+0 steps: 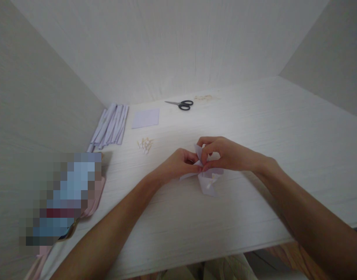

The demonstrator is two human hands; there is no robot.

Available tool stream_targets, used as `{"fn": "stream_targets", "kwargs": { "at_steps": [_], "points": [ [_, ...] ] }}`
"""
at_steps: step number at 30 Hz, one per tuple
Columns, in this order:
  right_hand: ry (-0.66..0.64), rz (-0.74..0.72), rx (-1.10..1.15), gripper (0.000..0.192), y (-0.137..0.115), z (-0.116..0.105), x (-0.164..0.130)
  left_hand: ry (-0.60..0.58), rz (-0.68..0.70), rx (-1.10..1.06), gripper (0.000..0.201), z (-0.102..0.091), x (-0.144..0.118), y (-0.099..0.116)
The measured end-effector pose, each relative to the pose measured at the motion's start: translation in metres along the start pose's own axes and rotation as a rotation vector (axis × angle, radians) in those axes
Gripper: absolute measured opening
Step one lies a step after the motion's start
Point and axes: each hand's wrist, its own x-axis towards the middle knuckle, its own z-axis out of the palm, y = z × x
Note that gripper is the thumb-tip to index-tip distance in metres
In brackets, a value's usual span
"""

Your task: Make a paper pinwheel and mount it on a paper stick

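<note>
Both of my hands meet over a white paper pinwheel point(206, 183) near the middle of the table, its blades curling inward. My left hand point(182, 164) pinches the paper from the left, thumb close to its centre. From the other side, my right hand point(217, 152) has its fingers closed on a raised paper flap and the centre. A small pale bit shows by the lower blade; I cannot make out what it is. The fingers partly hide the pinwheel's middle.
A pile of short cotton swab tips point(145, 145) lies left of my hands. Behind are a square of paper point(146, 118), black-handled scissors point(182, 104) and pale scraps point(204, 97). Rolled paper tubes point(111, 125) lie by the left wall, behind a blurred propped object point(70, 190).
</note>
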Motion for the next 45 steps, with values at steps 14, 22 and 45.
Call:
{"fn": "stream_targets", "kwargs": {
  "at_steps": [14,22,45],
  "points": [
    [0.016,0.005,-0.085,0.008,-0.0008,0.0006,0.0011,0.019,0.032,0.068,0.017,0.0007,0.0029,-0.0058],
    [0.049,0.006,-0.082,0.009,0.0009,0.0,0.0006,0.05,0.044,0.11,0.022,0.0016,0.0029,-0.0066],
    [0.011,0.042,0.055,0.015,0.0034,-0.0003,0.0002,0.042,0.048,0.096,0.022,0.002,0.0037,-0.0066]
  ]
}}
